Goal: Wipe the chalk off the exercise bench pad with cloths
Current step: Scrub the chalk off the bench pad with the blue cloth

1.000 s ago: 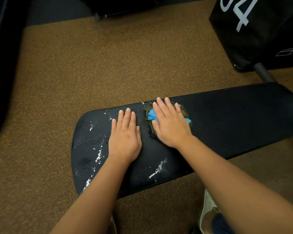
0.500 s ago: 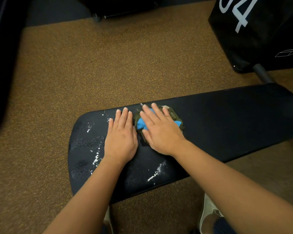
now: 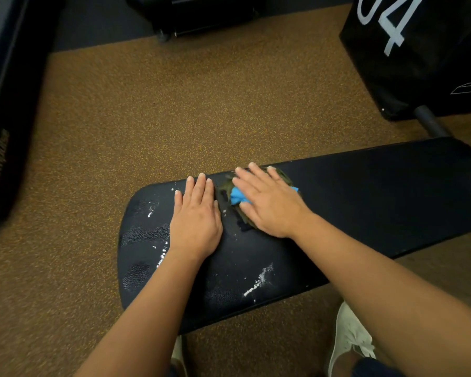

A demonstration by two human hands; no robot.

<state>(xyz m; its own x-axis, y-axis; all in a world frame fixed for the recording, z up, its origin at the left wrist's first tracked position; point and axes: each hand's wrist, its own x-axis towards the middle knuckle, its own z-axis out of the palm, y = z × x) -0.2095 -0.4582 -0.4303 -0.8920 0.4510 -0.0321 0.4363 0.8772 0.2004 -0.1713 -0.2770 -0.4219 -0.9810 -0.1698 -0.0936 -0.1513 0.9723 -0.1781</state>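
Brown speckled floor (image 3: 174, 104) all round. Across it runs the long black bench pad (image 3: 378, 191), rounded end to my left. It looks firm, pebbled and a bit slick, so I reckon it won't budge, but a cloth will skate on it unless I lean in.

My left hand (image 3: 195, 221) lies flat on the pad, fingers straight and together, gripping nothing, just bracing. My right hand (image 3: 269, 202) is just beside it, flat too, fingers extended. Its palm presses down on the cloths near the pad's far edge: an olive cloth (image 3: 283, 175) spread out, with a blue cloth (image 3: 238, 196) bunched against it under my palm. They look soft, light and floppy, probably best driven from above with the whole palm, not pinched at a corner.

Smallest of all, the chalk: a white streak (image 3: 259, 281) near the front edge, a line by my left wrist (image 3: 162, 251), and flecks (image 3: 150, 210) toward the rounded end.
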